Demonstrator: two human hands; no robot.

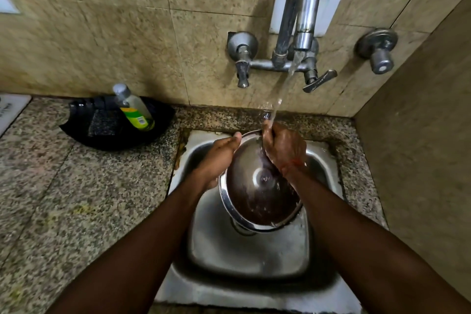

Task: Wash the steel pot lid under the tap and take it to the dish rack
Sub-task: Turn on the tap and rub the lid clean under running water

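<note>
The round steel pot lid (257,194) is held tilted over the steel sink (244,255), its inner side facing me and wet. My left hand (219,158) grips the lid's left rim. My right hand (284,148) lies over the lid's upper right edge, fingers against the rim. Water streams from the tap (300,15) onto my right hand's fingers and the top of the lid, splashing there. The dish rack is not in view.
A black tray (84,132) on the granite counter (63,199) at the left holds a soap bottle (133,108) and a dark scrub pad (102,122). Tiled walls close the back and right. A second valve (378,50) sticks out at the right.
</note>
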